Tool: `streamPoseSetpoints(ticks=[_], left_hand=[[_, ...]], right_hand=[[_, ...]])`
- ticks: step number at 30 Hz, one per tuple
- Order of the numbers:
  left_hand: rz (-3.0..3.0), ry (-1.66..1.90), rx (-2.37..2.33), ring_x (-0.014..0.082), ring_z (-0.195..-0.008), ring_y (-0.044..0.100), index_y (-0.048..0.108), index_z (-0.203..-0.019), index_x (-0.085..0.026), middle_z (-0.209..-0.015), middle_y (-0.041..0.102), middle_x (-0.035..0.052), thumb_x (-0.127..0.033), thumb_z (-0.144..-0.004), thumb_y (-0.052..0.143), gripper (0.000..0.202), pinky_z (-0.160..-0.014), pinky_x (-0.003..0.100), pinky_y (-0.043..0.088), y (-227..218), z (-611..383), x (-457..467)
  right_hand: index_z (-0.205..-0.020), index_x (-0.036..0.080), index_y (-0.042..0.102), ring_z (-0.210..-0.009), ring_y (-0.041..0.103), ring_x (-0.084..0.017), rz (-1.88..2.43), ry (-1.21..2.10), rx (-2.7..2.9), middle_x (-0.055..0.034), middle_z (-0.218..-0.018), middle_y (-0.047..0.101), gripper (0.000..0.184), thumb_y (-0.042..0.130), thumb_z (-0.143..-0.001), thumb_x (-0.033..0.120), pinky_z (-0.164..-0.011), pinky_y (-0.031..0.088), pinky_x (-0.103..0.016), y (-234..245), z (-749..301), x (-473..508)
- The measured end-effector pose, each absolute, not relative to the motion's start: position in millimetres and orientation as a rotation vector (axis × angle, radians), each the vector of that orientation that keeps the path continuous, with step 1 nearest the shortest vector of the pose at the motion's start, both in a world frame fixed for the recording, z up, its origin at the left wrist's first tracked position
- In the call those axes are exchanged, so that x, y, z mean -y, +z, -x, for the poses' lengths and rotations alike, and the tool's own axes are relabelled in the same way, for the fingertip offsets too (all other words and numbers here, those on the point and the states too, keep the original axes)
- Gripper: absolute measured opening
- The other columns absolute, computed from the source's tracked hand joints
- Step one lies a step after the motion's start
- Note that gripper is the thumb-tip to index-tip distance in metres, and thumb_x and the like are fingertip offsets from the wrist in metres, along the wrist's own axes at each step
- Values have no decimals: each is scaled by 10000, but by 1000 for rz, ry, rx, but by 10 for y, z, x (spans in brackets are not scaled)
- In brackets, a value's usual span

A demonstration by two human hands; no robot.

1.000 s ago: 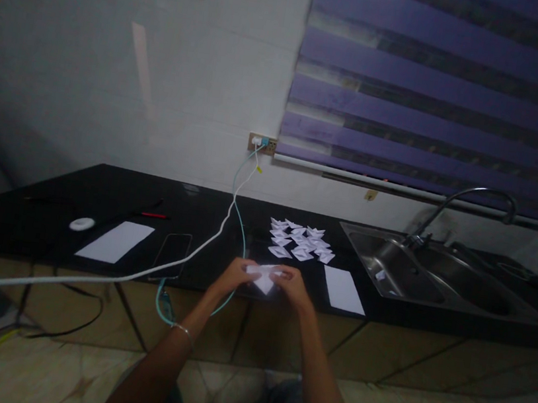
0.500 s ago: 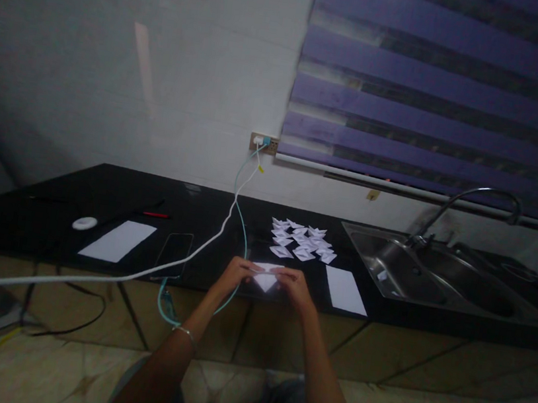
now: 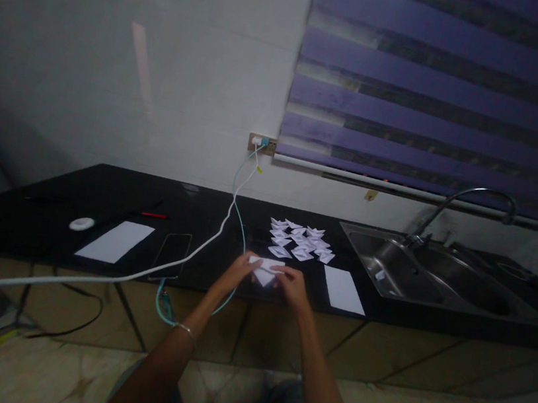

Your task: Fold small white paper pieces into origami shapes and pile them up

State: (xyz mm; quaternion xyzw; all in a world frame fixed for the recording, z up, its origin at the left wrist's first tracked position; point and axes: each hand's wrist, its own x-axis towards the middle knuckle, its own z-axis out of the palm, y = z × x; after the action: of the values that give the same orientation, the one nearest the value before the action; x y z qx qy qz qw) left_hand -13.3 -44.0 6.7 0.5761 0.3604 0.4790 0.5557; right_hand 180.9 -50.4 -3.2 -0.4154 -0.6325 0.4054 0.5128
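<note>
Between my two hands, over the front of the black countertop, is a folded piece of white paper with its point toward me. My left hand pinches its left side, and my right hand grips the right side. Just beyond the hands stand several folded paper boats in rows. A flat white sheet of paper lies to the right of my right hand. Another white sheet rests farther left. My fingertips are partly hidden by the paper.
A white cable crosses in front of a phone at the left, and a teal cable runs to the wall socket. A round white object and a red pen-like object lie farther left. The steel sink is on the right.
The paper's upper edge now shows as a wider band between my hands. My left fingers have shifted slightly up along it. The boats and loose sheets are unmoved.
</note>
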Motion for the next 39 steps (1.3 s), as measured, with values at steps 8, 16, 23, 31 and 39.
streamPoseSetpoints(ticks=[8,16,23,31,39], left_hand=[[-1498,1056,-804,182,-705,590,698,-833,-57,-766,684,75,-386,-709,657,354,-680,266,420,45,164,360],[-1602,1056,-956,158,-623,563,690,-822,-42,-706,660,70,-405,-710,652,382,-574,231,392,-20,137,386],[-1680,1076,-1052,165,-604,566,692,-790,-53,-689,664,76,-426,-724,626,385,-545,227,389,-39,102,418],[-1724,1052,-951,162,-603,561,697,-777,-67,-681,665,67,-466,-755,589,414,-565,231,394,-25,133,463],[-1656,1043,-910,144,-578,548,656,-676,-80,-636,641,54,-502,-763,568,440,-579,234,390,-7,168,468]], right_hand=[[-893,157,721,-544,579,-134,965,930,1585,-53,-726,691,218,581,-753,249,-521,432,-231,-61,-1802,501],[-924,168,698,-701,594,-170,887,987,1576,-65,-880,681,246,589,-731,274,-595,458,-254,-26,-1823,530],[-1167,223,520,-733,591,-154,910,1122,1388,-40,-945,638,465,597,-739,388,-593,463,-223,-18,-1724,508],[-766,121,679,-621,542,-148,1087,886,1604,-29,-680,637,298,639,-735,415,-553,407,-227,-28,-1666,506],[-675,115,698,-555,525,-144,1159,874,1524,-24,-591,630,325,689,-671,439,-499,375,-225,8,-1719,520]])
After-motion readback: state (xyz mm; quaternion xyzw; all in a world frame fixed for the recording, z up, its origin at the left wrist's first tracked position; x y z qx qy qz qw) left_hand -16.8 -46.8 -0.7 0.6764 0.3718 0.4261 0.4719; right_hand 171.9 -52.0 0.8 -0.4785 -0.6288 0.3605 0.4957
